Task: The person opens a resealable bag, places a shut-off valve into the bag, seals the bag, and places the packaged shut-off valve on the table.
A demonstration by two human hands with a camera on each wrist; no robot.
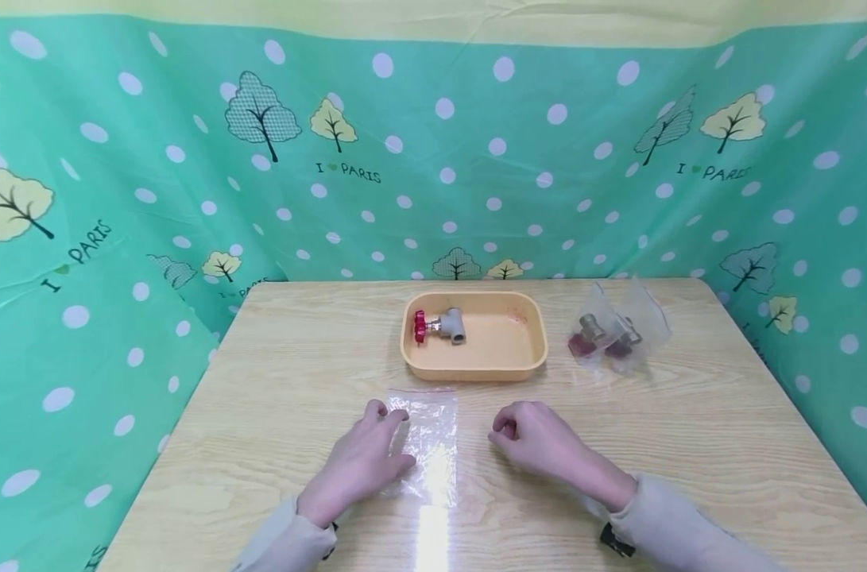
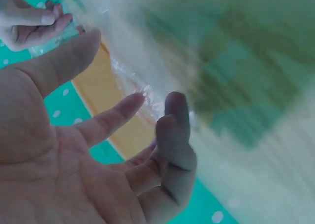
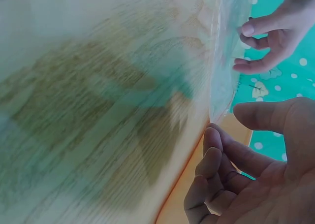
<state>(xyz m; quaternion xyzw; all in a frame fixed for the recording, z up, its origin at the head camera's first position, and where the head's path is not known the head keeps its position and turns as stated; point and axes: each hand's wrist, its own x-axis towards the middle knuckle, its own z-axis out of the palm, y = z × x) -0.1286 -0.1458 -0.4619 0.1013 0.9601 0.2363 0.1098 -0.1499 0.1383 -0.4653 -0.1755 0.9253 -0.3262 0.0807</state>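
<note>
A clear zip bag (image 1: pixel 433 453) lies flat on the table, its red-lined zip end toward the tray. Over the bag's left edge is my left hand (image 1: pixel 365 457), thumb and fingers spread apart and holding nothing. My right hand (image 1: pixel 540 441) hovers to the right of the bag with loosely bent fingers; in the right wrist view its thumb (image 3: pixel 263 116) stands away from the fingertips with nothing between. Behind the bag sits a grey valve (image 1: pixel 450 324) with a red handwheel (image 1: pixel 419 327), lying at the left in a peach tray (image 1: pixel 476 375).
Two more clear bags (image 1: pixel 651 314), each with a red-handled valve (image 1: pixel 583 343) inside, lie right of the tray. Around the wooden table (image 1: pixel 261 381) hangs a green dotted curtain (image 1: pixel 447 199). Bright glare (image 1: pixel 433 540) shows on the tabletop below the zip bag.
</note>
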